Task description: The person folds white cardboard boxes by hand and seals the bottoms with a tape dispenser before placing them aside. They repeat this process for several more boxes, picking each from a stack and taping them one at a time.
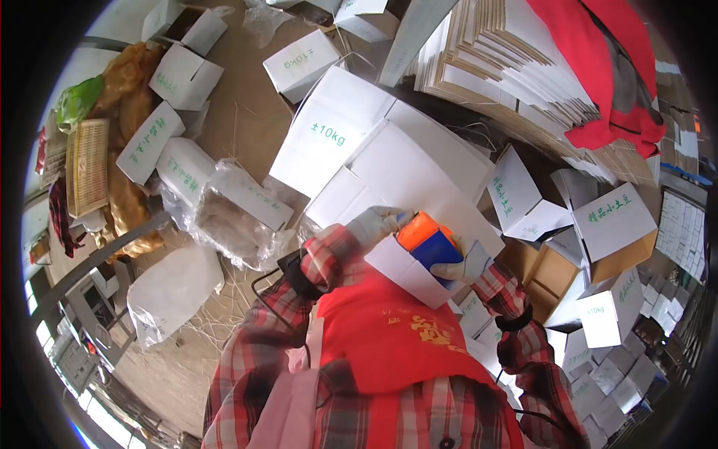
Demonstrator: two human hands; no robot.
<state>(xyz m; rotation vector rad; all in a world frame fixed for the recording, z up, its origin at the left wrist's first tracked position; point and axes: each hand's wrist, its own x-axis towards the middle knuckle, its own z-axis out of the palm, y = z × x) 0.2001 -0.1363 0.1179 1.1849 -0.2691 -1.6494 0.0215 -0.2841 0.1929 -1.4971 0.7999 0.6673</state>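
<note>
Fingers [378, 222] L+R press tape gun [428, 241] on carton [389, 161].

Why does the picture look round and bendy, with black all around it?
Head view: a fisheye lens bends straight edges, like the big white box; black corners frame the circle. Daylight is bright and even, whitest at the lower left. The orange and blue tool is sharp.

A single head-worn fisheye camera looks steeply down the person's own chest, so close that the red apron [396, 344] and plaid sleeves fill the lower frame. The picture appears turned round: the white carton [389, 161] lies beyond the body, with the floor [239, 105] curving away toward a dark circular rim.
</note>
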